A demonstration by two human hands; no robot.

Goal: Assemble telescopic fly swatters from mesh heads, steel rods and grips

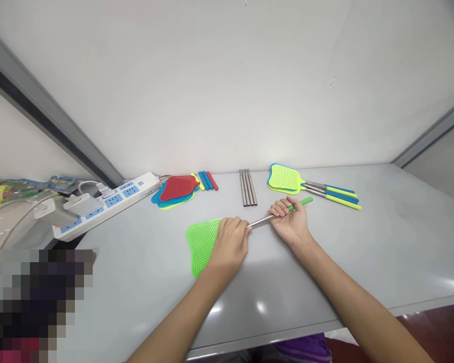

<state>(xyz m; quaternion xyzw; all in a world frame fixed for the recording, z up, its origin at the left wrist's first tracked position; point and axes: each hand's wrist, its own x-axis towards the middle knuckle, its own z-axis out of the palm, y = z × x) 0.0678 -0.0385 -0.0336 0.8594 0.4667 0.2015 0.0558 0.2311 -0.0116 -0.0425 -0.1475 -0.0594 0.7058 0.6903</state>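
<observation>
A green fly swatter (203,244) with a silver metal rod and a green grip lies across both hands. My left hand (232,239) is closed around the joint where the perforated head meets the rod, hiding that joint. Palm turned up, my right hand (290,219) wraps its fingers round the green grip (306,201) and the end of the rod beside it. Beyond the hands, several bare metal rods (248,187) lie side by side. Farther right rests a stack of whole fly swatters (285,179) with yellow and blue grips.
Loose swatter heads (179,187) in red, blue and yellow lie at the back left, beside several coloured grips (211,180). A white power strip (113,201) with plugged-in adapters runs along the left side. The grey table (363,252) meets a white wall behind.
</observation>
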